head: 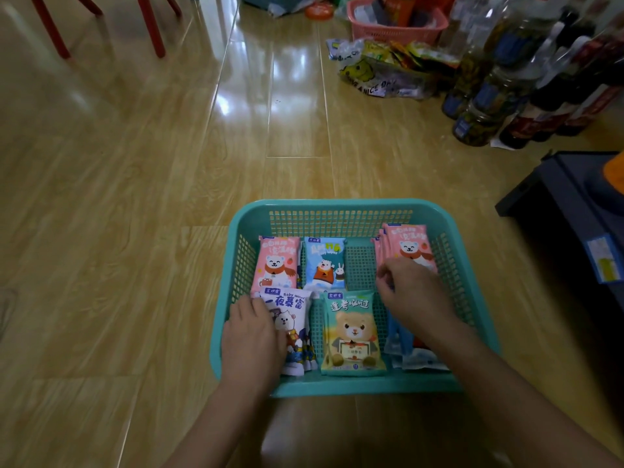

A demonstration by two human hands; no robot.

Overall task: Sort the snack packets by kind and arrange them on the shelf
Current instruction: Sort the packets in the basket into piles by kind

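A teal mesh basket [337,206] sits on the wooden floor [135,197] with snack packets sorted inside it; at the back left a pink packet [277,261] with a polar bear lies just beside a blue packet [324,265]; in front of them are a pile of white packets [293,319] and a green packet [353,332] printed with a brown bear; the left hand [251,336] rests palm-down on the left part of the white pile, fingers fairly flat, gripping nothing that shows; the right hand [412,288] has its fingers curled on the lower end of a stack of pink packets [408,244] standing against the basket's right wall; pale blue packets [401,346] lie under the right forearm; far right stand dark bottles [489,96], near a pink basket [395,28]
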